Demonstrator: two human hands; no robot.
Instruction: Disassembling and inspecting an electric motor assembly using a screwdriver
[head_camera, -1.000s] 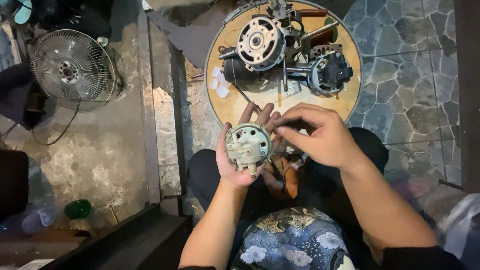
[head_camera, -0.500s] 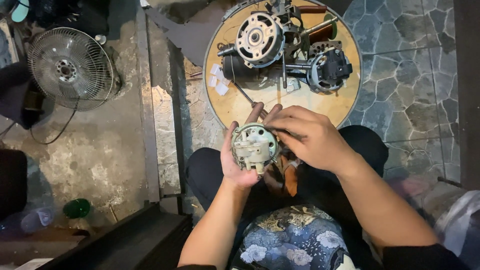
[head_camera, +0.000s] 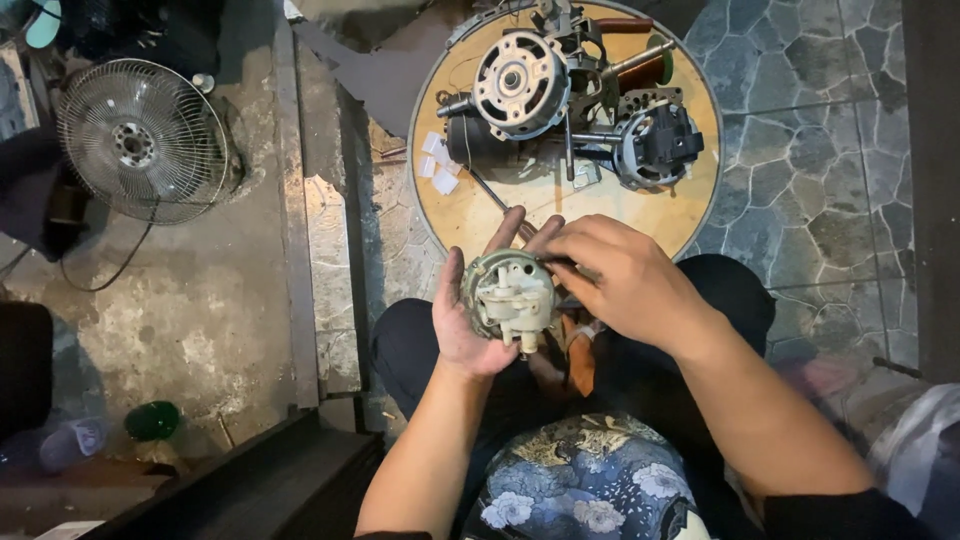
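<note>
My left hand (head_camera: 462, 322) cups a round grey fan motor housing (head_camera: 508, 296) over my lap, its pale plastic gear cover facing up. My right hand (head_camera: 625, 278) rests against the housing's right side, fingers curled at its edge; what they pinch is hidden. Both hands are just below the near rim of a round wooden table (head_camera: 470, 222).
On the table lie a bare fan motor (head_camera: 520, 83), a dark motor part (head_camera: 657, 145), a red-handled tool (head_camera: 640, 68) and small white paper pieces (head_camera: 436, 165). A fan with a wire grille (head_camera: 140, 140) lies on the concrete at left. A green bottle (head_camera: 152, 420) sits lower left.
The view has shifted slightly. My left hand has turned the housing a little while my right hand moved closer over its right edge.
</note>
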